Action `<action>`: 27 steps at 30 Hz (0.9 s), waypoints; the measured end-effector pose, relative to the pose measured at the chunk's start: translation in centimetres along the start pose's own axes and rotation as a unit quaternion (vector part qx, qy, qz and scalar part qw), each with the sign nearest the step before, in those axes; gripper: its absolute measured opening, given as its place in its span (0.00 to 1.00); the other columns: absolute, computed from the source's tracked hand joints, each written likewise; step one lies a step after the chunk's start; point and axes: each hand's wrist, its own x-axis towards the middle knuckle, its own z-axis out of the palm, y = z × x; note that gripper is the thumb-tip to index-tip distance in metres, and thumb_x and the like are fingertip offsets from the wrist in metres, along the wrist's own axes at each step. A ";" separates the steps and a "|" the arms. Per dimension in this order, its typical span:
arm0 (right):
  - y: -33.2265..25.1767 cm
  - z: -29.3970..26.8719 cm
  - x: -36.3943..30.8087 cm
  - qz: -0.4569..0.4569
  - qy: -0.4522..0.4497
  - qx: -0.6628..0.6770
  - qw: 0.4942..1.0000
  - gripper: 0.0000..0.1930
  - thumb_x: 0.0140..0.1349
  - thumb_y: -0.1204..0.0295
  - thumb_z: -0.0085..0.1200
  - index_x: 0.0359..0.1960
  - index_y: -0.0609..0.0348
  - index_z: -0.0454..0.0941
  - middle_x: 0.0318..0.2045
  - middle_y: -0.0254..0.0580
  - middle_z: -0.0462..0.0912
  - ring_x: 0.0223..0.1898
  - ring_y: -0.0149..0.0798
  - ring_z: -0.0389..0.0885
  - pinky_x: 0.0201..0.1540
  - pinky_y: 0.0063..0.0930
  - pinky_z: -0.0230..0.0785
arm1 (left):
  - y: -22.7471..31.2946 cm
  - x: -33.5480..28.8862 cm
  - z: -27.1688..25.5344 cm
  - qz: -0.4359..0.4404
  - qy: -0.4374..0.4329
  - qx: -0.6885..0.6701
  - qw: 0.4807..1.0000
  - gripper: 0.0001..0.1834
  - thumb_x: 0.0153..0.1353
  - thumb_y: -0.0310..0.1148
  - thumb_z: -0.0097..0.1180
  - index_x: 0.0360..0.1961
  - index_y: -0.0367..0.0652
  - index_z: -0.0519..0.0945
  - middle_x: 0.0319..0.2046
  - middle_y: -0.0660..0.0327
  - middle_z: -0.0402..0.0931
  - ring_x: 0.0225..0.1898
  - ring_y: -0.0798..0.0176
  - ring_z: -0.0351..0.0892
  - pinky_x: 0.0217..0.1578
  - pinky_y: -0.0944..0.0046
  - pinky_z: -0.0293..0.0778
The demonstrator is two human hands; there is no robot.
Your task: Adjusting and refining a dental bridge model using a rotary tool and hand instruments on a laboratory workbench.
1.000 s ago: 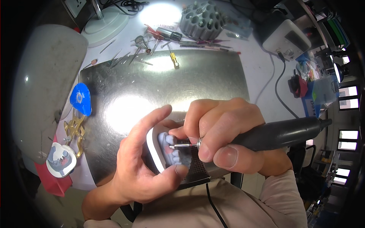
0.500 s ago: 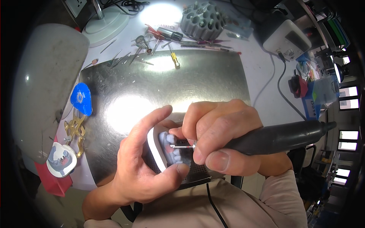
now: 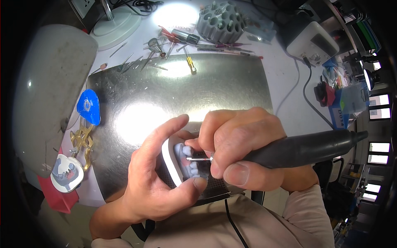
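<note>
Between thumb and fingers, my left hand [image 3: 155, 173] grips a dental model [image 3: 171, 162] with a white base and grey-blue teeth. A pinkish-red patch shows in the gap among its teeth. My right hand [image 3: 244, 144] is closed like a pen grip around a black rotary handpiece [image 3: 306, 148], whose body points off to the right. From its nose a thin metal bur [image 3: 197, 159] reaches left, its tip at the reddish patch. Whether the tip touches the model, I cannot tell. Some right fingertips rest close beside the model's far edge.
Under my hands lies a shiny metal plate [image 3: 198, 89]. Left of it are a second dental model [image 3: 67, 173], a brass articulator [image 3: 84, 142] and a blue piece [image 3: 89, 107]. Behind stand a grey bur holder [image 3: 222, 25], scattered tools [image 3: 155, 47] and a white control box [image 3: 313, 41].
The dental model and my left hand have shifted very slightly. The handpiece stays almost in place, its bur still at the reddish patch.
</note>
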 end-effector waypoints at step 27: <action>0.4 -0.6 -1.2 0.022 0.089 -0.035 0.995 0.12 0.69 0.64 0.52 0.43 0.61 0.69 0.19 0.37 0.76 0.25 0.31 0.77 0.39 0.33 0.75 | 7.8 -5.0 -5.0 0.108 0.127 0.604 0.780 0.31 0.42 0.32 0.76 0.49 0.35 0.79 0.53 0.49 0.77 0.55 0.49 0.75 0.56 0.54 0.71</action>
